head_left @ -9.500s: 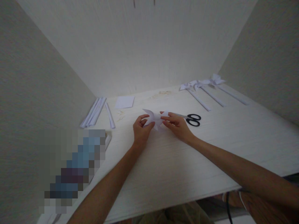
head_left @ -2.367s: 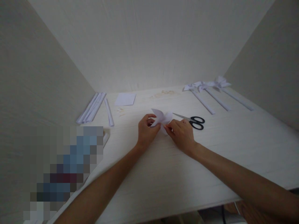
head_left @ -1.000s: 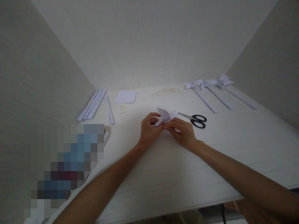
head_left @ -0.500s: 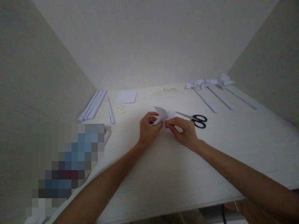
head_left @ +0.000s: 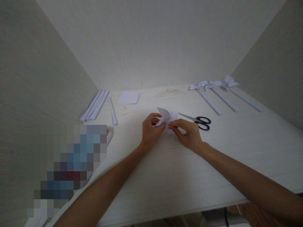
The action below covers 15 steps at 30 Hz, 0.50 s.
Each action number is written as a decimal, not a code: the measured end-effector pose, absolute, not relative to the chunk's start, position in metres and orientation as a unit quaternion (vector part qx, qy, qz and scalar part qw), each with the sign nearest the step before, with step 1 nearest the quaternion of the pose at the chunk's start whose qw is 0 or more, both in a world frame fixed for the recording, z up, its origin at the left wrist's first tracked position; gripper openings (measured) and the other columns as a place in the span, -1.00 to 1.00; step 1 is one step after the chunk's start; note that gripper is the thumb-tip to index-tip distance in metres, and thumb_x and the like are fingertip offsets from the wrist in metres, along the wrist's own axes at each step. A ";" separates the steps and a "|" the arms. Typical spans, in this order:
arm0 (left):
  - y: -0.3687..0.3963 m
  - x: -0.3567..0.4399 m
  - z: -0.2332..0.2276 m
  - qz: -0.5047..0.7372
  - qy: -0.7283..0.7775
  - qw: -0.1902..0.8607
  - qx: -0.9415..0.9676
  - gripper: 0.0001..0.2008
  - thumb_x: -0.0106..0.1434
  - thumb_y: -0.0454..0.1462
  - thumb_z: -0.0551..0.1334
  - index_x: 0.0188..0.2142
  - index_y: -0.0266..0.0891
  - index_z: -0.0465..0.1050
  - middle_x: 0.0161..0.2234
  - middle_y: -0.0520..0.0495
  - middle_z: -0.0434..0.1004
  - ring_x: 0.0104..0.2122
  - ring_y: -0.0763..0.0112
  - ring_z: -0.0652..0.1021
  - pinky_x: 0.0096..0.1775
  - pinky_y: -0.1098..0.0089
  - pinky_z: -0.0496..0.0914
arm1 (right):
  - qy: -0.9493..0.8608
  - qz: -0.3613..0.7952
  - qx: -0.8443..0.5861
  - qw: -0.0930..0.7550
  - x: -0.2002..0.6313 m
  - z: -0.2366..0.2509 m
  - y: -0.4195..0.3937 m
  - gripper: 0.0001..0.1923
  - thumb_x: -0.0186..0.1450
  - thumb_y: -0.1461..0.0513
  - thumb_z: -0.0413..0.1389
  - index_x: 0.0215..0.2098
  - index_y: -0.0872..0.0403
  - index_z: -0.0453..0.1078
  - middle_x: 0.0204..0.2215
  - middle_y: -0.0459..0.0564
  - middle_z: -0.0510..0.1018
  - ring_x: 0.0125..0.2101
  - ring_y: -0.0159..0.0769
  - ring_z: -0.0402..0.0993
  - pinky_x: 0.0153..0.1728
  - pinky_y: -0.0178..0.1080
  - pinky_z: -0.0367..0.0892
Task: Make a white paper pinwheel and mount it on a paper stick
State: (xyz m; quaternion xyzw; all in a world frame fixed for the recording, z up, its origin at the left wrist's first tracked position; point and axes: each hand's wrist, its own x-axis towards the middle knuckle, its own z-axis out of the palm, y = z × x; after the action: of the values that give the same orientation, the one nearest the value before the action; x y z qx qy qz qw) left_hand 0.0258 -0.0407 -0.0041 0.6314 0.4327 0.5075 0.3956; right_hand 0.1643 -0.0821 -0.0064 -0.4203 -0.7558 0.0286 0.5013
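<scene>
Both hands meet over the middle of the white bench [head_left: 165, 176], working a small folded white paper piece [head_left: 166, 117] with pointed flaps sticking up like pinwheel blades. The left hand [head_left: 151, 132] has its fingers closed in a pinch on the near-left side of the paper; the right hand [head_left: 189, 134] pinches it from the right, thumb and forefinger drawn together at the centre where the flaps meet. The paper sits just above or on the bench between them — which of the two cannot be told.

By the look of it the work is partway along: three finished paper pinwheels on sticks [head_left: 213, 90] lie at the far right, while this head has no stick yet and its flaps are only being gathered. To the far left, rolled paper sticks [head_left: 96, 105] wait in a bundle with one apart beside it, and a flat paper square [head_left: 128, 97] lies unused. Black-handled scissors [head_left: 200, 121] rest just beyond the right hand.

No container shows — everything lies loose on the bench.
</scene>
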 end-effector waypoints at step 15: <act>-0.040 0.025 -0.006 0.507 0.434 0.400 0.628 -0.77 -0.13 -0.40 0.20 -0.39 -0.26 0.30 -0.65 0.12 0.34 -0.63 0.58 0.35 -0.57 0.55 0.22 | -0.750 -0.003 -0.442 0.492 0.165 -0.009 -0.078 -0.90 0.16 0.30 0.07 -0.52 0.10 0.35 -0.59 -0.08 0.40 -0.58 -0.44 0.30 -0.57 -0.36 0.24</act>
State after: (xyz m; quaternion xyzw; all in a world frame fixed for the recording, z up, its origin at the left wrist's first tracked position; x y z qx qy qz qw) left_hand 0.0254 -0.0397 -0.0055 0.6283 0.4340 0.5066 0.4002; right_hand 0.1650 -0.0784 -0.0086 -0.4418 -0.7499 -0.0032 0.4924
